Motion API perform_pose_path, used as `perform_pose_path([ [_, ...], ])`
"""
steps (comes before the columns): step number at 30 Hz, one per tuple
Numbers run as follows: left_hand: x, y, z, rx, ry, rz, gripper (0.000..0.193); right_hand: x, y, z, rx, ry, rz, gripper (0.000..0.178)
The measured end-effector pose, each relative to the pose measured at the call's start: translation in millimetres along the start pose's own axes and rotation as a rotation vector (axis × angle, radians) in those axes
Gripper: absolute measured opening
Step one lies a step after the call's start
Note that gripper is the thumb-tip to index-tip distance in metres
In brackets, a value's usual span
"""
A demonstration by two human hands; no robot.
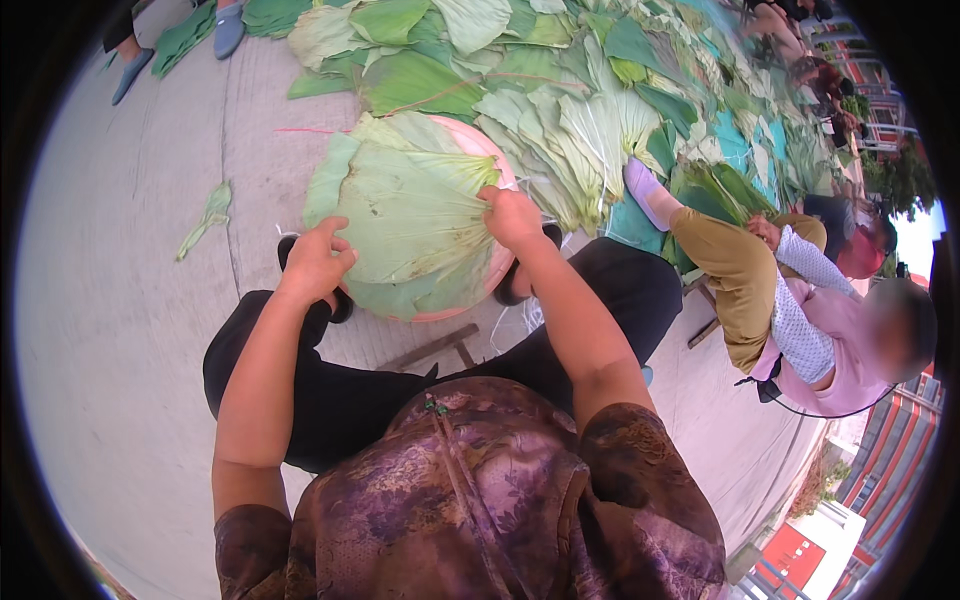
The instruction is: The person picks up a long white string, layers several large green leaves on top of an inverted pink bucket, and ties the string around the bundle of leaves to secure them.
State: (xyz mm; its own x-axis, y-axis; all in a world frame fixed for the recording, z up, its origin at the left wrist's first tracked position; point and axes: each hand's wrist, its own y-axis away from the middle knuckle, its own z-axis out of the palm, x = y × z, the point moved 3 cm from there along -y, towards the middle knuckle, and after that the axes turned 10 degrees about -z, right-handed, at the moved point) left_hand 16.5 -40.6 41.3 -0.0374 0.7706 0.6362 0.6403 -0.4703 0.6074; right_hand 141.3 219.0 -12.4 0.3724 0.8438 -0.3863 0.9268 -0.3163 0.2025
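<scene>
A fan-shaped stack of large pale green leaves (410, 215), probably lotus leaves, lies over a round pink basin (478, 138) between my feet. My right hand (512, 217) is closed on the gathered, narrow end of the stack at its right side. Over at the left edge of the leaves is my left hand (318, 262), its fingers apart and slightly bent, the tips against the leaf edge. The undersides of the leaves and most of the basin are hidden.
Many flattened leaves (560, 90) spread beyond the basin and to the right. A torn leaf scrap (208, 220) lies on the concrete at left. To my right sits a co-worker (800, 300) with a leaf bundle. Part of a wooden stool (430, 350) shows below the basin.
</scene>
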Motion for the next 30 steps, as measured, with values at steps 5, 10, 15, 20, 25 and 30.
perform_pose_path([
  [5,-3,-16,-7,0.123,-0.110,0.097,0.040,18,-6,7,0.014,0.115,0.136,0.031],
  [10,-8,-20,-14,0.172,0.064,0.070,0.038,27,-3,10,0.183,-0.792,0.390,0.025],
  [15,-4,-22,-7,0.086,0.136,0.059,0.039,34,11,42,0.482,-2.112,0.318,0.027],
  [20,-5,-22,-8,0.062,0.196,0.067,0.040,-2,26,63,0.141,-1.568,0.555,0.021],
  [25,-12,-19,-12,0.043,0.238,0.036,0.041,-27,19,35,0.111,-1.386,0.554,0.013],
  [30,-2,-15,-13,0.027,0.290,0.027,0.041,0,19,47,0.150,-1.216,0.718,0.015],
])
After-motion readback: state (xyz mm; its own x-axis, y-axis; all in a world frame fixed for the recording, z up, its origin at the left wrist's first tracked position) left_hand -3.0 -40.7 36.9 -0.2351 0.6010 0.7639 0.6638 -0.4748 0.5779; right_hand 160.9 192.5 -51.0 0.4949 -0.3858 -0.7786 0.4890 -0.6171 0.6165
